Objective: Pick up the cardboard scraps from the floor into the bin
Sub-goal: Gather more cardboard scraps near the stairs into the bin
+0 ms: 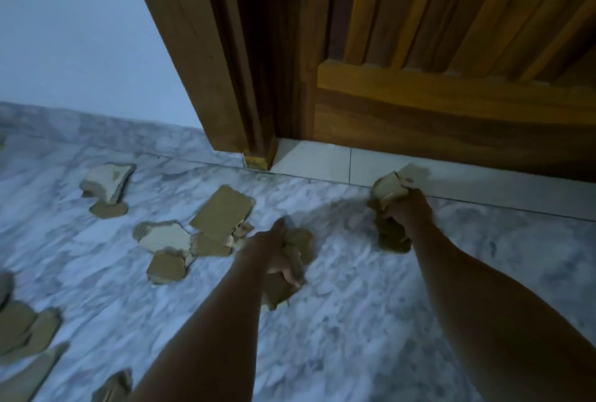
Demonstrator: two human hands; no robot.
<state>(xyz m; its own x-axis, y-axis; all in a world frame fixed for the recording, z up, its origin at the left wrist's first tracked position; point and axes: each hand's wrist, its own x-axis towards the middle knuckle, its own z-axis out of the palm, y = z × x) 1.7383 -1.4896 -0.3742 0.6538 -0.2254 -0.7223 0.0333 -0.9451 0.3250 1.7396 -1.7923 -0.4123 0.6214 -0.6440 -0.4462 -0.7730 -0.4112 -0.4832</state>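
Brown cardboard scraps lie scattered on the marble floor. My left hand is closed around a bunch of cardboard scraps low over the middle of the floor. My right hand grips another bunch of scraps near the door sill, with pieces sticking out above and below the fist. A cluster of loose scraps lies just left of my left hand. A curled piece sits farther left. More scraps lie at the lower left edge. No bin is in view.
A wooden door and its frame stand straight ahead, with a pale tiled sill below. A white wall fills the upper left. Open marble floor stretches to the right of my right arm.
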